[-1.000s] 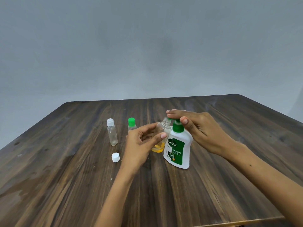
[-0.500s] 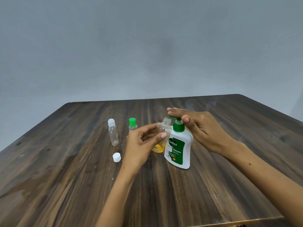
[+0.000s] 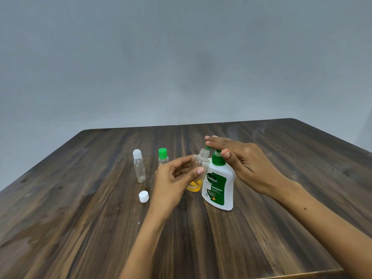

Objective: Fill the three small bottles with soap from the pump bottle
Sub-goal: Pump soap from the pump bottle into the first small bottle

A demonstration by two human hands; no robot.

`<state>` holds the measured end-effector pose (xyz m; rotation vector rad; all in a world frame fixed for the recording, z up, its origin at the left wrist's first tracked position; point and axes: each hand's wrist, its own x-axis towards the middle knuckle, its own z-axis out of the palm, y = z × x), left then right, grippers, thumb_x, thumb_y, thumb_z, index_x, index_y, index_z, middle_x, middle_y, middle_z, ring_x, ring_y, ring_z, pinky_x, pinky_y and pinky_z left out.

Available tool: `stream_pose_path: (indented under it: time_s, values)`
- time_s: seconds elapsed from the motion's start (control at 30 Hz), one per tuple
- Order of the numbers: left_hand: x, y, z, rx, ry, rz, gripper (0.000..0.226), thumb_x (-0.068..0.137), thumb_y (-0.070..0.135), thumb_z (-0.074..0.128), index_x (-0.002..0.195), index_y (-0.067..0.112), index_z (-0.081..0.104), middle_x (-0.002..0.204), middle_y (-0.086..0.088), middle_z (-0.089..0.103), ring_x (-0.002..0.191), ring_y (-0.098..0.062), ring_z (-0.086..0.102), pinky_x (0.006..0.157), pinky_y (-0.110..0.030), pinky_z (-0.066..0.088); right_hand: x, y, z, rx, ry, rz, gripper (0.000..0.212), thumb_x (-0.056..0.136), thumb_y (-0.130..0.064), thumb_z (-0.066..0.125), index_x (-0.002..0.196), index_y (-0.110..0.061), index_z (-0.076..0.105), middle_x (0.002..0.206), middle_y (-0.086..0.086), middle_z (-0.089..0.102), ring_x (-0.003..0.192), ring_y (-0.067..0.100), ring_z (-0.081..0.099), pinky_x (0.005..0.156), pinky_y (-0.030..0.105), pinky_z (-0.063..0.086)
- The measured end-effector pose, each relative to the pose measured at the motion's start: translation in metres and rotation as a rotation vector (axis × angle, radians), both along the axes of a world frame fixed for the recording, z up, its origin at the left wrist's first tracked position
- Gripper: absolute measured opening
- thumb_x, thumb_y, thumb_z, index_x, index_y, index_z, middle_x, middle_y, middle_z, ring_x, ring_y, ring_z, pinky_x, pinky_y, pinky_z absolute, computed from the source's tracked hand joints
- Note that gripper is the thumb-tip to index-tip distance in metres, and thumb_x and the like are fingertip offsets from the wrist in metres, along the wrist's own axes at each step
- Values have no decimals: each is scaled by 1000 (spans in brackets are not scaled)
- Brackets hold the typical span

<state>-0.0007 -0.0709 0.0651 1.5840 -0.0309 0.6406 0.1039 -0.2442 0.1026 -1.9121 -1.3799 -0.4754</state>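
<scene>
A white pump bottle (image 3: 219,186) with a green pump and label stands mid-table. My right hand (image 3: 239,162) lies flat on the pump head, fingers straight. My left hand (image 3: 173,180) grips an uncapped clear small bottle (image 3: 198,168), tilted so its mouth sits under the pump spout; yellow soap pools in its bottom. Two more small clear bottles stand to the left: one with a white cap (image 3: 138,166), one with a green cap (image 3: 163,157), partly hidden behind my left hand. A loose white cap (image 3: 143,196) lies on the table.
The dark wooden table (image 3: 201,238) ends at a near edge at bottom right and a far edge before a plain grey wall.
My right hand and the pump head have risen slightly. The left hand keeps the small bottle in the same place under the spout.
</scene>
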Motion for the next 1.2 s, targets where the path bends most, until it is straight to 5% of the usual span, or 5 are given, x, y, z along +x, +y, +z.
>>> stream_pose_path:
  time_s: [0.17, 0.77, 1.2]
  values:
    - [1, -2, 0, -6, 6, -13, 33, 74, 10, 75, 106, 14, 70, 89, 12, 76, 90, -4, 72, 75, -13, 53, 0, 0, -1, 4, -2, -2, 73, 96, -66, 18, 130, -17, 60, 137, -6, 57, 131, 4, 47, 103, 39, 46]
    - [3, 5, -3, -8, 15, 12, 45, 67, 25, 77, 110, 14, 71, 101, 0, 76, 99, -12, 71, 86, -23, 56, 2, 1, 9, -98, -120, -33, 77, 96, -66, 10, 132, -18, 58, 138, -7, 55, 133, 4, 43, 114, 34, 29]
    - [1, 4, -3, -1, 15, 7, 48, 67, 26, 76, 112, 11, 70, 101, -1, 76, 98, -12, 71, 85, -21, 55, 0, 2, 7, -81, -128, -53, 76, 96, -66, 12, 132, -18, 58, 138, -7, 56, 132, 5, 45, 112, 38, 34]
